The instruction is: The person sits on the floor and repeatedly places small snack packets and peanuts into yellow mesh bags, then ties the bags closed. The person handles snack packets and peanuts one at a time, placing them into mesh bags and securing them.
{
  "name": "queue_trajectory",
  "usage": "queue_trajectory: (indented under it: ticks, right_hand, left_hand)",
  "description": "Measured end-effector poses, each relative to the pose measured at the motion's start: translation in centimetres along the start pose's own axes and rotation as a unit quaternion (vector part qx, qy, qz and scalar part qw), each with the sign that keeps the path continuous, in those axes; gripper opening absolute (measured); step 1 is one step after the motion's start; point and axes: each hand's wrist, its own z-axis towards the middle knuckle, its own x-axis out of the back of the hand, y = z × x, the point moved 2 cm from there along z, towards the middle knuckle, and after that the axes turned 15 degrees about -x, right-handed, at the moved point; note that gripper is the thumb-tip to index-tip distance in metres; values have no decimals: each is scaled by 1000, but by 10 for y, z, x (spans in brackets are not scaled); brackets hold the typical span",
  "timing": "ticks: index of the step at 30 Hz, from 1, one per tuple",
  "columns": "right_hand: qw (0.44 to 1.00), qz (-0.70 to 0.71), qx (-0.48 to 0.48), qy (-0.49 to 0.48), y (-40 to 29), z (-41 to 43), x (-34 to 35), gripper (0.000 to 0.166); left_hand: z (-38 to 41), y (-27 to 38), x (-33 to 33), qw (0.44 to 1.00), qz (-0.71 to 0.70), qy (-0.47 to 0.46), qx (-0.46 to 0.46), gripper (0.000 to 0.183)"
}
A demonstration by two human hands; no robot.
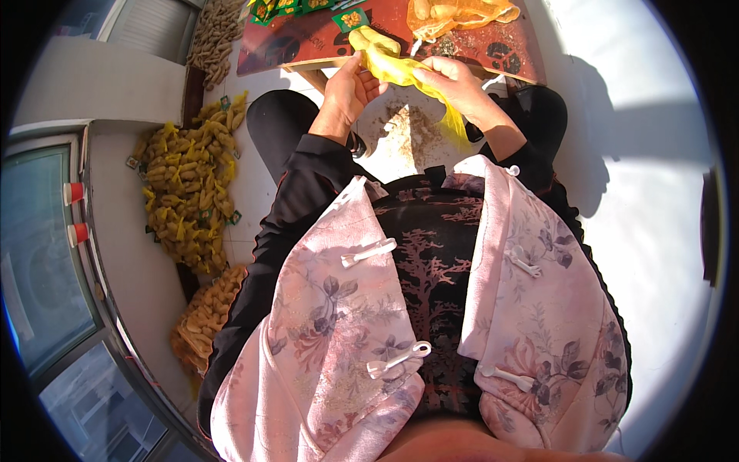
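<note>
A yellow mesh bag [394,68] lies stretched between my hands at the near edge of the table, with pale elongated pieces in its far end. My right hand [453,81] pinches the gathered mesh between thumb and fingers, and the loose yellow tail hangs below it. My left hand [349,89] is at the bag's left side, thumb tip against its edge and fingers half curled below. Whether the left fingers grip the mesh is not clear. A green printed card [351,20] is at the bag's far end.
The red table board [312,43] bears several green cards [283,7] and an orange mesh bag [456,14]. On the floor at left are a pile of filled yellow bags [190,185], loose pale pieces [213,43] and a large orange sack [205,317]. Debris [413,130] litters the floor.
</note>
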Motion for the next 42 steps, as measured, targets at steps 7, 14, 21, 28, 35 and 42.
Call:
queue_trajectory:
  ticks: [7,14,21,28,35,42]
  right_hand:
    - [987,130,-20,90,-3,-4,-47,26]
    - [975,157,-47,153,21,21,-9,28]
    - [967,249,2,50,15,10,-28,18]
    - [972,221,10,81,15,10,-29,31]
    - [954,241,-180,-11,25,10,-30,45]
    - [935,355,-9,-9,19,14,-25,32]
  left_hand:
    - [-2,3,-12,997,65,-21,-45,40]
    - [-14,-2,-30,985,157,-45,-53,39]
    - [-46,-13,-50,948,262,-111,-144,22]
    - [-40,-5,-47,950,246,-117,-155,12]
    - [-35,0,-40,967,191,-79,-149,11]
    - [-27,-7,-42,947,225,-177,-148,9]
